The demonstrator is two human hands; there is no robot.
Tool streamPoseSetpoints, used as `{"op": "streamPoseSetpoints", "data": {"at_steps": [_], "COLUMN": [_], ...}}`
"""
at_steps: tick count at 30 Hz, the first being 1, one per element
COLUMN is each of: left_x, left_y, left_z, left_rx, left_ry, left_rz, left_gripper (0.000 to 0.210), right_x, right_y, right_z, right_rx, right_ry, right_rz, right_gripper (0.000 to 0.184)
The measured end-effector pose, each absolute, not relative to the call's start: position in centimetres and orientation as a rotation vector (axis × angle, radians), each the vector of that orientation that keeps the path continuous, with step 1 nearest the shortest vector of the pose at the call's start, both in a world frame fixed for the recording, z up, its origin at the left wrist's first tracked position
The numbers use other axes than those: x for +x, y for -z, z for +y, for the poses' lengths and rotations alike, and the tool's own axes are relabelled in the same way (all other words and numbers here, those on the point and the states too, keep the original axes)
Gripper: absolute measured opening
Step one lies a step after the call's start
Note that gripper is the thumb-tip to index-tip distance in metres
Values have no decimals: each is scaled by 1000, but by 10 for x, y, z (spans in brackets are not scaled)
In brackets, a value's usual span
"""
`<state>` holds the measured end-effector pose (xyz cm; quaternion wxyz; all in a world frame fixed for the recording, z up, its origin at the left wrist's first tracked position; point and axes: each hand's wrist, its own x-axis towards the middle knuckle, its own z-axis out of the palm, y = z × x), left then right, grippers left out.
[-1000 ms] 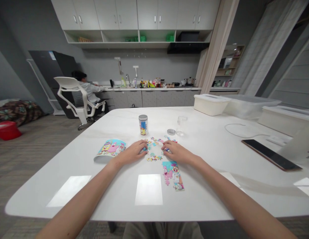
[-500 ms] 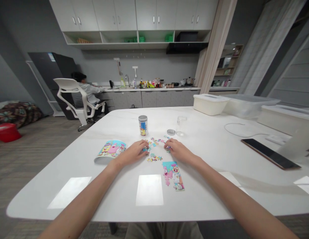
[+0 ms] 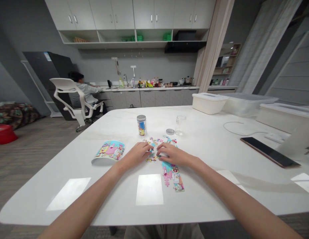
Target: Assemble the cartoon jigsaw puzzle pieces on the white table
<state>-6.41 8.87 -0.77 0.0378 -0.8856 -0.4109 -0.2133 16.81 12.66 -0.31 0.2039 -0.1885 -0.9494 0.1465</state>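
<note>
My left hand [image 3: 138, 154] is at the near left side of the loose puzzle pieces [image 3: 152, 160], with a small blue puzzle piece [image 3: 151, 150] between thumb and fingers. Facing it, my right hand [image 3: 174, 154] hovers low over the pieces, its bent fingers and thumb apart; what lies under the palm is hidden. Just below that hand lies a partly joined puzzle [image 3: 178, 179] with pink and brown cartoon figures, its top edge covered by the hand. A curled picture sheet [image 3: 109, 151] with similar figures rests left of my left hand.
Behind the pieces stand a lidded jar [image 3: 141, 125] with a cartoon label, a clear jar [image 3: 180, 125] and a loose silver lid [image 3: 170, 131]. A phone [image 3: 269, 151], a cable [image 3: 234, 130] and storage boxes [image 3: 209, 103] occupy the right side. A person sits on a white chair [image 3: 67, 91] beyond.
My right hand has moved left and nearer, onto the top of the joined puzzle. My left hand has shifted slightly right, the blue piece with it. The hands are now closer together.
</note>
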Motion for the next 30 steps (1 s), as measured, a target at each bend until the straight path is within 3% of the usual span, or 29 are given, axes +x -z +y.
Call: {"op": "streamPoseSetpoints", "data": {"at_steps": [9, 15, 30], "left_x": [-68, -71, -68], "left_y": [15, 5, 2], "left_z": [96, 90, 84], "left_rx": [-2670, -2719, -2871], "left_ry": [617, 644, 581], "left_rz": [-1277, -1251, -1143], "left_gripper": [31, 18, 14], "right_x": [167, 170, 171], "right_y": [2, 8, 6], "right_z": [126, 134, 136], "right_rx": [-520, -613, -909], "right_ry": [-355, -264, -222], "right_rz": [-2641, -2596, -2539], "right_gripper": [28, 37, 27]}}
